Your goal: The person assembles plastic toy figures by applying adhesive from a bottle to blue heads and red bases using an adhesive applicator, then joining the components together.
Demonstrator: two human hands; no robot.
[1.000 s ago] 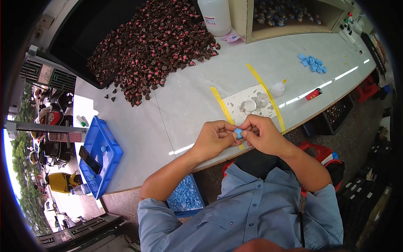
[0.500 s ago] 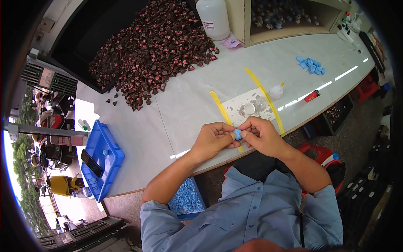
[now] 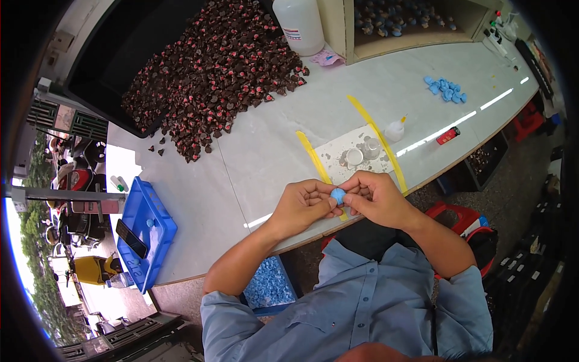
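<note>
Between my two hands, near the front edge of the table, is a small rounded blue piece (image 3: pixel 338 195); its exact kind I cannot make out. My left hand (image 3: pixel 300 208) pinches it from the left with thumb and fingers. From the right, my right hand (image 3: pixel 379 200) grips it the same way. Just beyond my hands lies a stained white sheet (image 3: pixel 332 149) between two yellow tape strips (image 3: pixel 309 151). On the sheet stand a small white-rimmed round cup (image 3: pixel 354 157) and a clear one (image 3: pixel 370 146) beside it. Right of them is a small squeeze bottle (image 3: pixel 395 130) with a yellow tip.
Far left, dark pieces with red faces (image 3: pixel 223 78) spill from a black bin (image 3: pixel 102 66). A white jug (image 3: pixel 300 27) stands behind. Several blue pieces (image 3: pixel 446 90) and a red item (image 3: pixel 448 136) lie right. A blue tray (image 3: pixel 163 211) holds a phone (image 3: pixel 131 238); below is a blue-filled bin (image 3: pixel 268 282).
The blue piece has been turned in my fingers and shows a rounder, broader face now. Both hands stay close together around it. The whole view has shifted slightly.
</note>
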